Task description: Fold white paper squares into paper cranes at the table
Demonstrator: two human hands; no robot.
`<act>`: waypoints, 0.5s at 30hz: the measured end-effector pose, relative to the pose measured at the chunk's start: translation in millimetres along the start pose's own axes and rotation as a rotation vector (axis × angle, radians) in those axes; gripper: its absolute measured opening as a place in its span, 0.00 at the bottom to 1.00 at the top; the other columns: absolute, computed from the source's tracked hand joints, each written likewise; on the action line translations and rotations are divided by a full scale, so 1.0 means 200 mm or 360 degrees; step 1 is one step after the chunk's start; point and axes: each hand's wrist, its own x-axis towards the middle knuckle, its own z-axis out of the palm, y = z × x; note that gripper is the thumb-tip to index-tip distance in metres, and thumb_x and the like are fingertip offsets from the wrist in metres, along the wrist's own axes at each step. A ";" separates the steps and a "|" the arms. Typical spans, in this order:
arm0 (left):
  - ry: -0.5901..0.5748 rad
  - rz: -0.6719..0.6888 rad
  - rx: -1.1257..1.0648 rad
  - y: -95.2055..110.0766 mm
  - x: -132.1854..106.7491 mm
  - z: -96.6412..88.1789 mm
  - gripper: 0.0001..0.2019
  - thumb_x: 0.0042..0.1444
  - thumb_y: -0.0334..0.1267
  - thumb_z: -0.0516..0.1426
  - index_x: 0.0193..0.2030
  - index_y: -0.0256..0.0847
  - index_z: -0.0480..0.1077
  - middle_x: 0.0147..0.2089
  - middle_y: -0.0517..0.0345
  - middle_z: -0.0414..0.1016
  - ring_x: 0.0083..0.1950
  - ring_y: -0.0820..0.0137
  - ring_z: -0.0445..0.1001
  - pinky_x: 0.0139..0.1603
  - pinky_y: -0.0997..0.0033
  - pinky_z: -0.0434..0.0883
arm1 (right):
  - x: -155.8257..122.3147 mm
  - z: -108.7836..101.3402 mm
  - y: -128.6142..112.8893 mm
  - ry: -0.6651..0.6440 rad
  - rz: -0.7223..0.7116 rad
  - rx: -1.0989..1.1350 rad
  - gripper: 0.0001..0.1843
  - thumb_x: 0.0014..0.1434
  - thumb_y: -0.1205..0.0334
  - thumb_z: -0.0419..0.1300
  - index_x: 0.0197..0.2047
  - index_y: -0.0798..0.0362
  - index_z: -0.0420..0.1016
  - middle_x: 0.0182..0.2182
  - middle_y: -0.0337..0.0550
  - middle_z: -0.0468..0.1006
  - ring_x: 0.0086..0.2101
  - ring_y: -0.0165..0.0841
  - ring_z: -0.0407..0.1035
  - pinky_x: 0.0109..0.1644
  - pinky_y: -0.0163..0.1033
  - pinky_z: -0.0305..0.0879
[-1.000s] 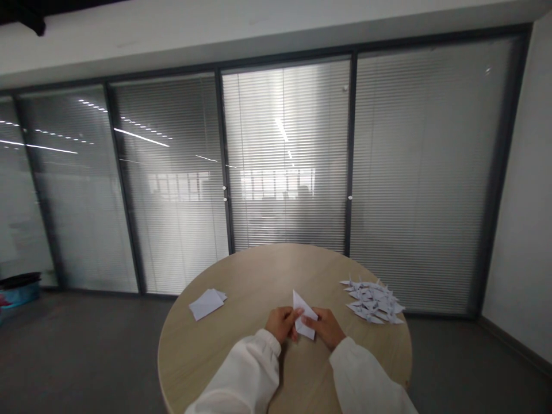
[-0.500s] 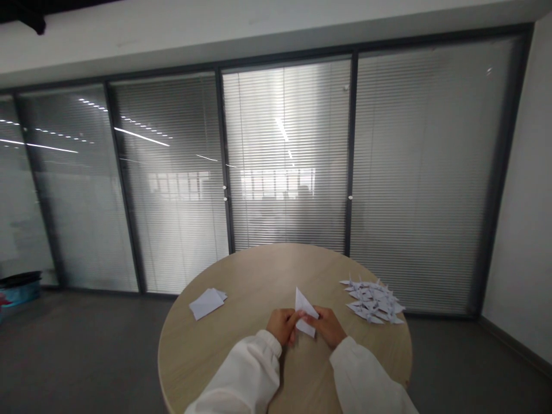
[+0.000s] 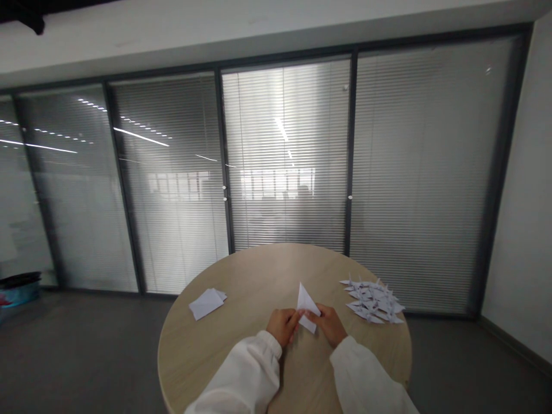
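Between my two hands is a folded sheet of white paper (image 3: 307, 300), its pointed end turned away from me and a blunt end towards me. My left hand (image 3: 283, 326) pinches its left edge, fingers closed, thumb on top. From the other side my right hand (image 3: 330, 325) grips the right edge, its thumb reaching across the lower half. The fingers beneath the paper are hidden. Both hands are just above the near middle of the round wooden table (image 3: 276, 264).
To the left on the table lies a small stack of white paper sheets (image 3: 207, 303). At the right edge sits a cluster of folded white paper cranes (image 3: 374, 302). Beyond the table stands a glass partition with blinds (image 3: 287, 144). A blue container (image 3: 21, 290) is on the floor far left.
The folded paper has turned slightly and shifted a little away from me and to the right. Both hands keep hold of it, with small finger movements. The stack and the cranes have not moved.
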 end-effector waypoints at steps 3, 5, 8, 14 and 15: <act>0.0007 -0.0001 -0.0043 0.00 0.00 0.01 0.26 0.49 0.59 0.41 0.16 0.39 0.62 0.08 0.66 0.59 0.12 0.76 0.60 0.20 0.77 0.60 | 0.00 0.00 0.00 -0.0013 -0.0019 0.0058 0.25 0.44 0.43 0.56 0.32 0.58 0.74 0.25 0.41 0.74 0.26 0.32 0.65 0.28 0.33 0.60; -0.0034 -0.0015 -0.0150 -0.01 0.01 0.02 0.26 0.49 0.59 0.41 0.16 0.39 0.61 0.09 0.66 0.60 0.12 0.76 0.60 0.19 0.77 0.59 | 0.00 0.00 0.00 -0.0004 -0.0013 0.0069 0.24 0.44 0.43 0.56 0.32 0.58 0.74 0.24 0.41 0.74 0.26 0.31 0.65 0.28 0.33 0.60; -0.0126 -0.0045 -0.0385 -0.03 0.02 0.05 0.24 0.49 0.59 0.42 0.20 0.39 0.60 0.11 0.64 0.64 0.13 0.75 0.61 0.17 0.77 0.60 | -0.01 0.00 -0.02 0.0023 0.0001 0.0064 0.24 0.43 0.43 0.57 0.29 0.58 0.73 0.22 0.40 0.73 0.25 0.31 0.64 0.28 0.33 0.59; -0.0087 0.0035 -0.0364 -0.05 0.03 0.04 0.22 0.50 0.57 0.43 0.21 0.40 0.59 0.13 0.64 0.65 0.14 0.75 0.63 0.18 0.77 0.61 | -0.01 -0.01 -0.05 0.0059 0.0017 0.0066 0.22 0.42 0.45 0.58 0.27 0.58 0.73 0.22 0.39 0.73 0.25 0.31 0.64 0.28 0.33 0.59; -0.0067 0.0053 -0.0288 -0.04 0.02 0.03 0.22 0.50 0.57 0.42 0.21 0.40 0.60 0.12 0.64 0.65 0.14 0.75 0.63 0.19 0.77 0.61 | -0.01 -0.01 -0.04 0.0055 0.0009 0.0085 0.22 0.42 0.45 0.58 0.27 0.58 0.73 0.22 0.39 0.73 0.25 0.31 0.64 0.28 0.33 0.59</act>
